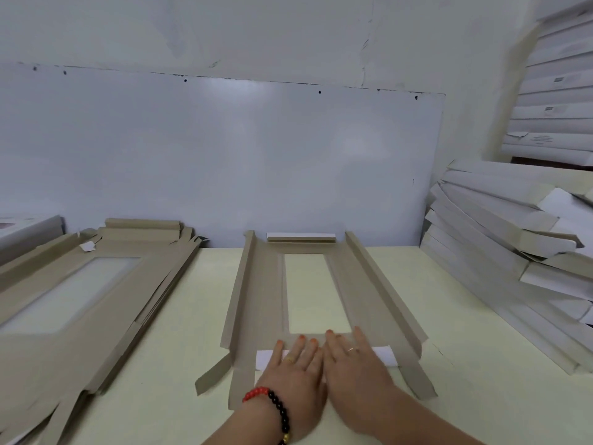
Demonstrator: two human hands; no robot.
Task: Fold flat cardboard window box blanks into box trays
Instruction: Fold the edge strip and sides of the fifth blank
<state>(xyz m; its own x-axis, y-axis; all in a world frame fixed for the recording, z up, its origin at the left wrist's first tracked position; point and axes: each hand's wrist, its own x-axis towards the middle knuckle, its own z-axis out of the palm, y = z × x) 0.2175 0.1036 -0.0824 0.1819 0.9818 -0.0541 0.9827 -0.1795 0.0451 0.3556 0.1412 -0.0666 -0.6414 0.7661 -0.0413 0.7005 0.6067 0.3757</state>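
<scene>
A grey-brown cardboard window box blank point(263, 300) lies lengthwise on the pale table, its clear window in the middle. Both long side flaps stand partly raised. The far end flap point(301, 237) is folded over, white side up. My left hand point(293, 377) and my right hand point(353, 364) lie side by side, fingers straight, pressing flat on the near end flap point(264, 359), whose white face shows at both sides of the hands.
A stack of flat blanks point(83, 293) lies on the left of the table point(179, 364). Folded white box trays point(513, 239) are piled at the right, with more stacked above at the far right. A white wall panel stands behind.
</scene>
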